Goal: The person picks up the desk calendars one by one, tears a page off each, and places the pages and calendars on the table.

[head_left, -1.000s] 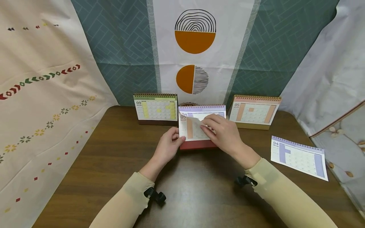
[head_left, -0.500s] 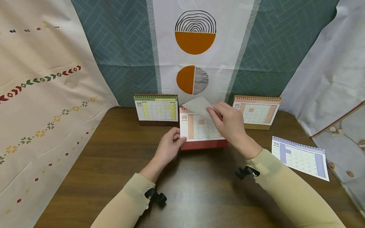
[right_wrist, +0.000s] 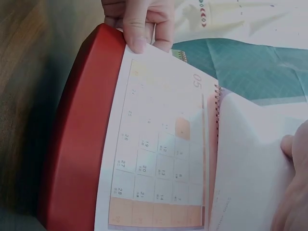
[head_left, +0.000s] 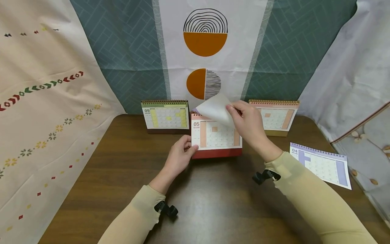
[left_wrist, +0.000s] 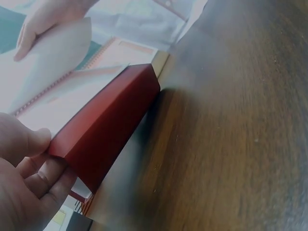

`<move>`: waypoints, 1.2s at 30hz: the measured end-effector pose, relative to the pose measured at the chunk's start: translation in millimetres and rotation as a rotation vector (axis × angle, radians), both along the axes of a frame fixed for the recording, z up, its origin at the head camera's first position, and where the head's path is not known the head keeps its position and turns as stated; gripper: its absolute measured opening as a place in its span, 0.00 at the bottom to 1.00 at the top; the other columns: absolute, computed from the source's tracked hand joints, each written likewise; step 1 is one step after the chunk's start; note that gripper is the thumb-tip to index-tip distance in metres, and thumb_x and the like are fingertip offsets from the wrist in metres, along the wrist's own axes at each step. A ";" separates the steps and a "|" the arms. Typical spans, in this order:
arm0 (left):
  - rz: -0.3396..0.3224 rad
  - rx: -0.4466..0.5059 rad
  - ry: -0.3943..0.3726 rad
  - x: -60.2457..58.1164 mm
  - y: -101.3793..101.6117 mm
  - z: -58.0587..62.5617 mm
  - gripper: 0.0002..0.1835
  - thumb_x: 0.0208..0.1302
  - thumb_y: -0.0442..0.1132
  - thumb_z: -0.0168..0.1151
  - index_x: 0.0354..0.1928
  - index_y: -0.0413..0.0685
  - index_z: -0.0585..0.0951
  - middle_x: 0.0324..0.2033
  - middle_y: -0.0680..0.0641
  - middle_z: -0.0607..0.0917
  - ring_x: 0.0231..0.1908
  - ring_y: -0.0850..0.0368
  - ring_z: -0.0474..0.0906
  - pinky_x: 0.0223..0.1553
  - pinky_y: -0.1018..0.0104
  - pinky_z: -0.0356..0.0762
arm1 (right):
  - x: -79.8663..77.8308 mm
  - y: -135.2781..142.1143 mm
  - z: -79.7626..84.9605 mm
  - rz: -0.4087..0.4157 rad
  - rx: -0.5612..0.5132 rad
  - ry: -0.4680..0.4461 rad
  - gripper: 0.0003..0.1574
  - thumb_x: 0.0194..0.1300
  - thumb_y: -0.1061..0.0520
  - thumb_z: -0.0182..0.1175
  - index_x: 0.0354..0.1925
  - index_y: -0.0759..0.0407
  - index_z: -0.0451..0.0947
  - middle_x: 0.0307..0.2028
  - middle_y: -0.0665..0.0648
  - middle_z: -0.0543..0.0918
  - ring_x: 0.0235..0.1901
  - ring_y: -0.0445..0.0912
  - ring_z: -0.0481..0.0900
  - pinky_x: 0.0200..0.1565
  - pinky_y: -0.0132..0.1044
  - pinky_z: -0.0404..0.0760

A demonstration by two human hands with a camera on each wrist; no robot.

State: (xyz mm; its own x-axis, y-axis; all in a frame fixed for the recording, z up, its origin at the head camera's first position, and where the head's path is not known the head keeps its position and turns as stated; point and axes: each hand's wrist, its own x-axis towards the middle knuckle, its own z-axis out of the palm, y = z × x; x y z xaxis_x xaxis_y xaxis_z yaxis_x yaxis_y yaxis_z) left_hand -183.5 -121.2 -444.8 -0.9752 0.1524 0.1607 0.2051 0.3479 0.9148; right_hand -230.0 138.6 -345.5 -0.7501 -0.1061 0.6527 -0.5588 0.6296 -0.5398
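A desk calendar (head_left: 217,154) with a red base stands in the middle of the table, its orange 05 page facing front. My left hand (head_left: 179,153) grips its lower left corner, thumb on the front and fingers behind, as the left wrist view shows. A white page (head_left: 215,107) of this calendar is lifted and curled up at the spiral binding, its back showing. My right hand (head_left: 248,122) pinches that page near its right edge, above the calendar. In the right wrist view the lifted page (right_wrist: 250,159) still meets the spiral rings.
A green 09 calendar (head_left: 166,115) on a dark base stands at back left. Another 05 calendar (head_left: 277,118) on a tan base stands at back right, partly behind my right hand. A loose purple 04 page (head_left: 323,166) lies on the table (head_left: 122,189) to the right.
My right hand has lifted the purple 04 page off the front and up over the binding, uncovering the orange 05 page. My left hand keeps its grip on the corner.
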 end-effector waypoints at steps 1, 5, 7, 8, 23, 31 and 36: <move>0.001 0.000 -0.001 -0.2 -0.1 -0.4 0.07 0.79 0.33 0.68 0.52 0.45 0.80 0.29 0.48 0.86 0.27 0.59 0.72 0.31 0.65 0.69 | -1.1 0.2 0.6 0.001 -0.005 -0.011 0.11 0.82 0.57 0.67 0.46 0.62 0.92 0.40 0.59 0.91 0.33 0.52 0.77 0.37 0.46 0.70; 0.010 -0.005 -0.002 -1.5 -0.6 -1.7 0.07 0.79 0.32 0.69 0.52 0.45 0.80 0.30 0.49 0.87 0.27 0.58 0.73 0.31 0.65 0.69 | -5.4 1.6 2.9 0.004 -0.029 -0.057 0.12 0.82 0.57 0.66 0.49 0.64 0.93 0.45 0.62 0.92 0.37 0.53 0.82 0.40 0.44 0.73; 0.013 -0.007 -0.003 -2.2 -0.7 -2.2 0.07 0.79 0.32 0.69 0.52 0.45 0.80 0.31 0.50 0.88 0.28 0.58 0.74 0.32 0.65 0.69 | -7.6 3.3 4.7 -0.013 -0.063 -0.085 0.13 0.82 0.56 0.66 0.49 0.64 0.93 0.45 0.63 0.92 0.38 0.53 0.82 0.41 0.42 0.73; 0.013 -0.012 -0.004 -2.4 -0.8 -2.4 0.07 0.79 0.32 0.69 0.52 0.45 0.80 0.31 0.51 0.88 0.28 0.58 0.74 0.32 0.65 0.69 | -8.5 4.5 5.6 -0.028 -0.076 -0.097 0.14 0.82 0.55 0.66 0.50 0.64 0.93 0.45 0.63 0.92 0.38 0.52 0.82 0.41 0.41 0.72; 0.020 -0.032 -0.011 -5.8 -3.2 -4.6 0.08 0.78 0.31 0.69 0.53 0.43 0.81 0.35 0.49 0.91 0.32 0.56 0.77 0.35 0.64 0.70 | -27.2 22.9 17.2 -0.178 -0.253 -0.176 0.24 0.85 0.44 0.62 0.49 0.63 0.92 0.37 0.62 0.88 0.33 0.45 0.76 0.37 0.34 0.71; 0.016 -0.072 -0.004 -7.8 -5.6 -9.5 0.07 0.78 0.32 0.69 0.52 0.44 0.81 0.37 0.49 0.93 0.35 0.56 0.79 0.38 0.61 0.71 | -38.0 56.5 30.5 -0.283 -0.349 -0.245 0.29 0.85 0.37 0.58 0.59 0.57 0.91 0.42 0.56 0.87 0.37 0.43 0.76 0.41 0.35 0.73; 0.017 -0.094 -0.021 -8.4 -7.4 -11.2 0.08 0.78 0.32 0.69 0.52 0.45 0.81 0.36 0.51 0.92 0.35 0.55 0.79 0.38 0.61 0.71 | -44.2 81.6 37.6 -0.352 -0.436 -0.298 0.29 0.84 0.36 0.57 0.61 0.53 0.91 0.40 0.47 0.83 0.40 0.41 0.74 0.49 0.40 0.70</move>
